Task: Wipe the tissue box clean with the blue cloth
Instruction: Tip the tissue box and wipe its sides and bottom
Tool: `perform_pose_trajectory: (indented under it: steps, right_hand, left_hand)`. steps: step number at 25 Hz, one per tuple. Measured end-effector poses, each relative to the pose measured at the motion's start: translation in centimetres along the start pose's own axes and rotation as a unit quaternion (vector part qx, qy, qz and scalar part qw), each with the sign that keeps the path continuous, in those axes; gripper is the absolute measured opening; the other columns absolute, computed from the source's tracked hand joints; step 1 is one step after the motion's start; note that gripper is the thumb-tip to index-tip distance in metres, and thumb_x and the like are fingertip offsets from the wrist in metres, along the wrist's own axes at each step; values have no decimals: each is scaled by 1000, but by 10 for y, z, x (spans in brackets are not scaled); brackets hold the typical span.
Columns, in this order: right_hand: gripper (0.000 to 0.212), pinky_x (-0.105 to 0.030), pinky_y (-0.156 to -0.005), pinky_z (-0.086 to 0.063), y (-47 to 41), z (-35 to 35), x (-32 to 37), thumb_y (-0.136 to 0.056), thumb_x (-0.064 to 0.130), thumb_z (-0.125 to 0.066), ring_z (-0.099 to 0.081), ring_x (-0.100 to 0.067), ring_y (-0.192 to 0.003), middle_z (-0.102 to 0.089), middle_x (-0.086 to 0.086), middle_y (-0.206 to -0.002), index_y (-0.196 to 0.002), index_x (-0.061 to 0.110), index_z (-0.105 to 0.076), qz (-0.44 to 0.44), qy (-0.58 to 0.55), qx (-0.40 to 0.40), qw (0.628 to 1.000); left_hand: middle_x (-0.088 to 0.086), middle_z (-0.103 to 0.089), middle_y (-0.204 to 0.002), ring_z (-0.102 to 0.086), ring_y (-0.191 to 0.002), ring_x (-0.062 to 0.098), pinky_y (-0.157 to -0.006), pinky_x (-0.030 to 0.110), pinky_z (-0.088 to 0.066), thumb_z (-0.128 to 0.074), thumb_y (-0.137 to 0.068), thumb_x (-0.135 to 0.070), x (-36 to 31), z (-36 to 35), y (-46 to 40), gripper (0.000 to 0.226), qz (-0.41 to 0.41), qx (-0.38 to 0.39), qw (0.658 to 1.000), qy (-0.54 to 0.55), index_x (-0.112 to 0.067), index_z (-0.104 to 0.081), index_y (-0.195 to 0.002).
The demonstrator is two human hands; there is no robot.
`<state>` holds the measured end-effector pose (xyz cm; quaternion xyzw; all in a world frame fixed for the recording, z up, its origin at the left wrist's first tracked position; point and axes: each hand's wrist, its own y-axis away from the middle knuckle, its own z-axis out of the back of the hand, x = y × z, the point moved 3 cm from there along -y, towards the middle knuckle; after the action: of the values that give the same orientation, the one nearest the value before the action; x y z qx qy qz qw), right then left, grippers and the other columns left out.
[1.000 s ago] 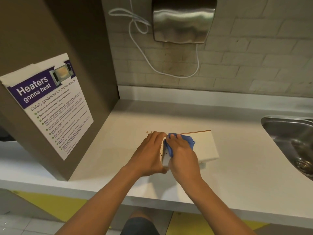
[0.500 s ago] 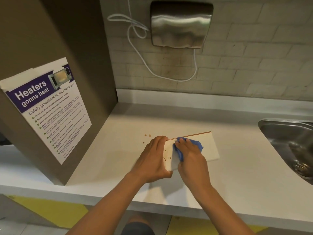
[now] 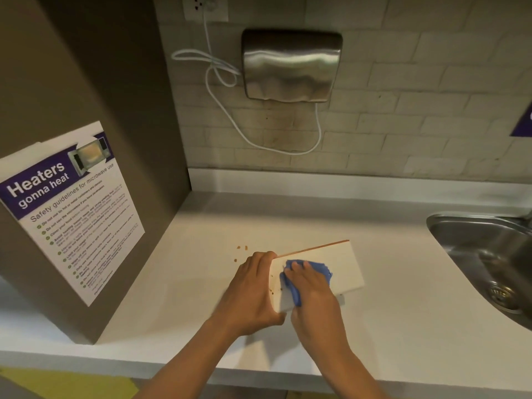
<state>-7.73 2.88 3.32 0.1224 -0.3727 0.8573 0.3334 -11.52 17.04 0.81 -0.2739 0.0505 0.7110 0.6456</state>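
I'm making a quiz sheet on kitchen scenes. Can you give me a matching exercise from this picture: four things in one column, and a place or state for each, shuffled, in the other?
Things:
1. blue cloth
2. left hand
3. sink
4. crumbs

Places or states:
A. set into the counter at the far right
B. pressed onto the top of the tissue box under the right hand
C. scattered on the counter just left of the box
D. grips the box's left end

Pairs: 1-B, 2-D, 3-A, 4-C
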Motion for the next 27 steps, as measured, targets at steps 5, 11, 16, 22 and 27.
perform_pose_trajectory:
  steps: [5,11,16,22,27]
  right_hand:
    - [25,-3,-88,-28,-31,15,-18,-84,-1,-67,-65,-22,-101,-69,-6,-108,-108,6,-70,-120,-55,-49,990]
    - [39,-11,-96,-37,-4,15,-12,-68,-8,-67,-62,-19,-103,-70,-7,-106,-105,5,-71,26,15,-21,999]
    - [19,-23,-89,-47,-31,9,-13,-85,3,-64,-66,-21,-95,-71,-5,-102,-102,7,-71,-71,-26,-20,997]
    - [26,-13,-89,-42,-20,20,-21,-84,9,-52,-60,-16,-99,-72,-6,-101,-100,8,-73,19,14,-34,999]
    - [33,-34,-100,-45,-17,-10,-10,-79,-1,-70,-64,-23,-105,-69,-8,-112,-110,7,-70,-32,-10,7,999]
  left_hand:
    - [-15,-33,-131,-36,-111,7,-94,21,-41,-81,-58,-56,-4,1,0,103,4,-4,1000,-2,-33,-26,-142]
    - [-15,-35,-131,-40,-112,6,-93,23,-46,-81,-59,-56,-2,-2,2,100,5,-12,1000,8,-34,-26,-140]
    - [-15,-35,-126,-42,-111,10,-90,22,-43,-81,-58,-53,0,-3,-1,97,15,-16,1000,19,-32,-30,-138]
    - [-13,-35,-128,-42,-112,11,-91,26,-46,-83,-57,-49,1,-4,0,100,12,-19,1000,17,-32,-28,-139]
    - [-14,-37,-132,-43,-118,11,-97,26,-44,-82,-57,-52,3,-5,-1,99,13,-20,999,32,-32,-31,-140]
